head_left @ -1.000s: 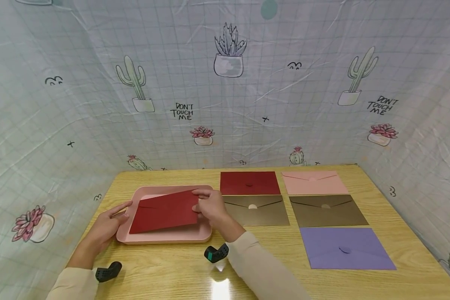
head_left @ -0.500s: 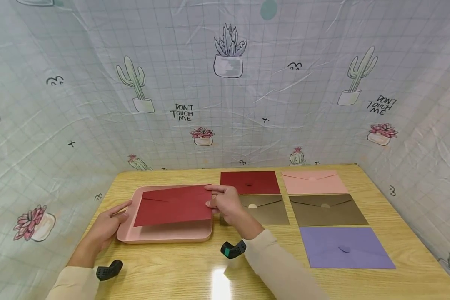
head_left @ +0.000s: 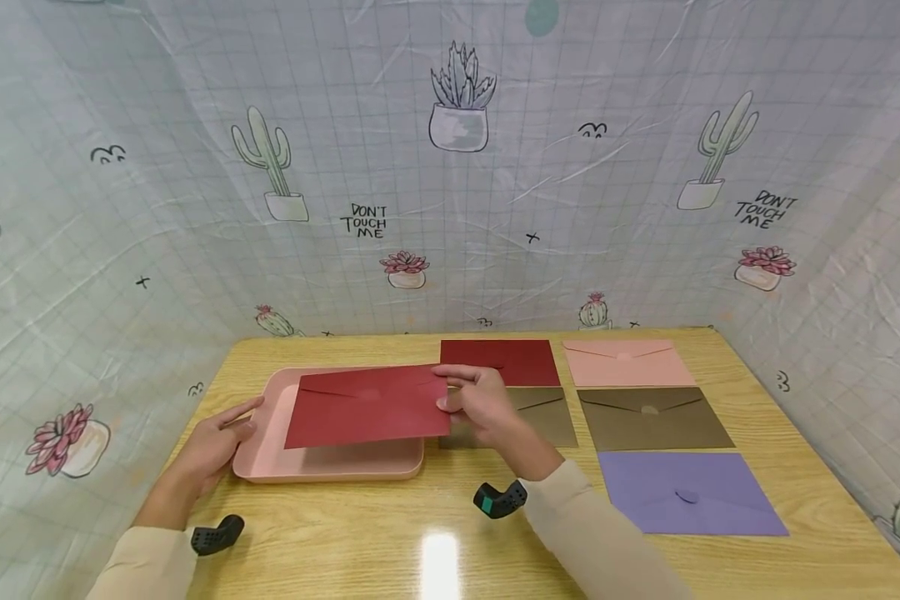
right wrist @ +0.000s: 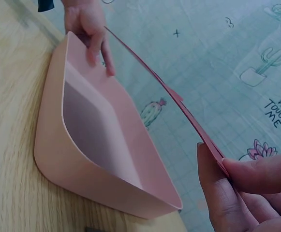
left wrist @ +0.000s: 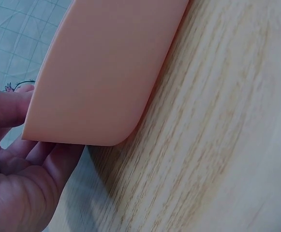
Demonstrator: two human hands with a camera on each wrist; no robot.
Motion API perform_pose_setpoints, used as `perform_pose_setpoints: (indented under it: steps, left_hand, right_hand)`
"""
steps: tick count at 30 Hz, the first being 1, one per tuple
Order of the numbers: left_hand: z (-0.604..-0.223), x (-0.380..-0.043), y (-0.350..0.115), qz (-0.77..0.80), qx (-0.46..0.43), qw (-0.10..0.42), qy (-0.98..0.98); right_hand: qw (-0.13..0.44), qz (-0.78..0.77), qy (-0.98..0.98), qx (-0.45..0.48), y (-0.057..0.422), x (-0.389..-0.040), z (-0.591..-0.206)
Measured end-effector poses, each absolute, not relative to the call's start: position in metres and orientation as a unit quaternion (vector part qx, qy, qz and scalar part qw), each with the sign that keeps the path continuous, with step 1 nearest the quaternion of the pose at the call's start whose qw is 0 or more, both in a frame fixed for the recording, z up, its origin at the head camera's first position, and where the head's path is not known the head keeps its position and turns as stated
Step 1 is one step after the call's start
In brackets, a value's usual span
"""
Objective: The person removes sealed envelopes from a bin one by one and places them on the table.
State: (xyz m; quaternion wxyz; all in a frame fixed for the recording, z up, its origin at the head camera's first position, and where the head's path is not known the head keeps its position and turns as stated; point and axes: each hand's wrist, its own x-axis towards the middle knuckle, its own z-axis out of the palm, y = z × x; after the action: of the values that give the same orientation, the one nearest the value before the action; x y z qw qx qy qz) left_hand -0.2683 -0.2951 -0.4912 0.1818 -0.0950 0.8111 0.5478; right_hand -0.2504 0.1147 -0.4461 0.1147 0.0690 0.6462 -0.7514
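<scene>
My right hand (head_left: 487, 406) pinches the right end of a red envelope (head_left: 367, 406) between thumb and fingers. The envelope is raised and slightly tilted, overlapping the right part of a pink tray (head_left: 266, 437) in the head view. Seen edge-on in the right wrist view, it stands above the tray's rim. My left hand (head_left: 206, 450) grips the tray's left end at the rim, its fingers (left wrist: 65, 159) around the corner in the left wrist view. The tray's bare floor shows in the right wrist view.
Right of the tray, several envelopes lie flat on the wooden table (head_left: 345, 533): dark red (head_left: 525, 352), pale pink (head_left: 630, 364), two brownish-gold ones, including the right one (head_left: 652, 421), and purple (head_left: 693, 493). A printed cloth (head_left: 495, 208) hangs behind and at the sides.
My right hand has lifted the red envelope from inside the tray and moved it rightward. My left hand has stayed at the tray's left end.
</scene>
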Motion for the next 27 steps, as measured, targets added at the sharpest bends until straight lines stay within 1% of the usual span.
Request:
perform_pose_setpoints:
  steps: [11,17,27]
  left_hand:
    - [-0.488,-0.263,-0.293,0.555,-0.083,0.191,0.806]
    - [-0.487,-0.262,-0.294,0.556,-0.077,0.188,0.806]
    - [-0.489,-0.261,-0.296,0.551,-0.073,0.187,0.81]
  right_hand:
    - [0.111,-0.744,0.656,0.063,0.138,-0.236,-0.448]
    - [0.102,-0.737,0.665,0.065,0.149,-0.23,-0.448]
    - [0.109,-0.731,0.671,0.066,0.167,-0.219,-0.451]
